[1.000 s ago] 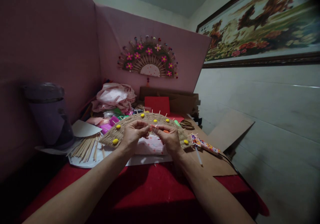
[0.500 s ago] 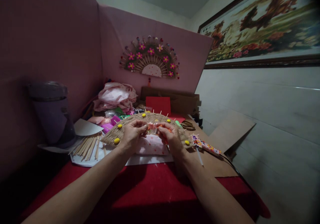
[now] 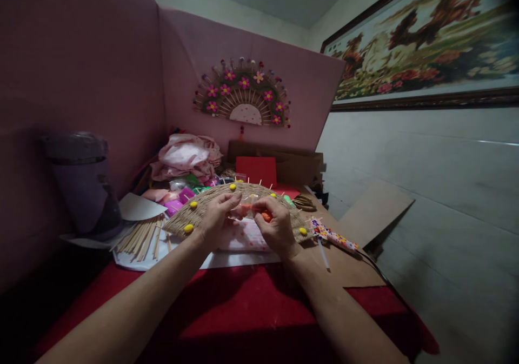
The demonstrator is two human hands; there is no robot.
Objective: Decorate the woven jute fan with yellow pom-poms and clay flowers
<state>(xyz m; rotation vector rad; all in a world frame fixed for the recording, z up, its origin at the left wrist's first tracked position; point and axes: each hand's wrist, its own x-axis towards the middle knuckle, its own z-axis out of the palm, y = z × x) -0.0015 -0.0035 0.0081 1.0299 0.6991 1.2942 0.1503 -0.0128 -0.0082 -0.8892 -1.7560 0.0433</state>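
Note:
My left hand (image 3: 217,215) is closed on the left side of a small clear plastic bag (image 3: 248,204) with something orange inside. My right hand (image 3: 275,223) is closed at the bag's right side, with orange pieces (image 3: 266,216) showing at its fingers. Both hands are over a fan-shaped piece wrapped in brown twine (image 3: 211,196), which has yellow buttons (image 3: 188,228) along its band and stick ends poking out of its top edge. Pink dotted cloth (image 3: 243,237) covers its lower middle, partly hidden by my hands.
Left of the fan lie thin wooden sticks (image 3: 141,239) and a purple tumbler (image 3: 87,191). Behind are crumpled pink cloth (image 3: 188,156) and red paper (image 3: 256,170). A flower-patterned glue gun (image 3: 332,237) with its cord rests on cardboard (image 3: 352,269) at right.
The bag is now spread wider between my hands. My right hand has turned inward, and more orange shows at its fingers. My left hand has shifted slightly.

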